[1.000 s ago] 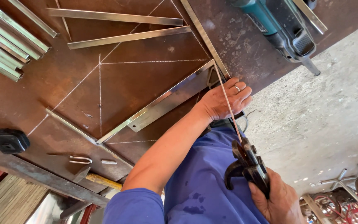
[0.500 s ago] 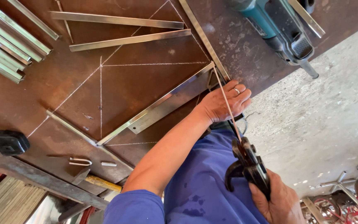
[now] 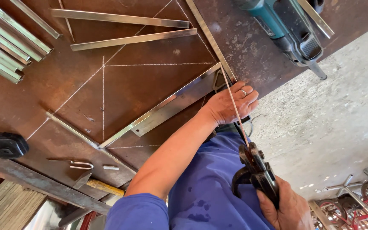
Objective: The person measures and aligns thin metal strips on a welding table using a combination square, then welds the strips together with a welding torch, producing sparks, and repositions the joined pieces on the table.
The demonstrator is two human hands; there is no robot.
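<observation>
Two hands work at the near edge of a rusty steel table. The left hand lies palm down on that edge, fingers spread and unclenched, a ring on one finger, pressing on the end of a flat shiny metal bar. The right hand, below the table edge and over the blue shirt, is clenched around a black electrode holder. A thin welding rod is clamped in the holder's jaws and slants up across the left hand; its tip touches the table where the flat bar meets a long thin strip (whether rod and knuckles actually touch, I cannot tell).

Outward from the left hand, the flat bar runs diagonally across the table toward the far corner, where another narrow strip joins its far end. White chalk lines cross the table surface beyond the bar. Past the chalk lines lie two loose metal strips, and beyond them a stack of metal profiles. Beside the long strip sits a teal power tool, near the table's edge. Farthest from the left hand are a black tape measure, a small bent hook and a yellow-handled tool. Off the table lies a grey concrete floor.
</observation>
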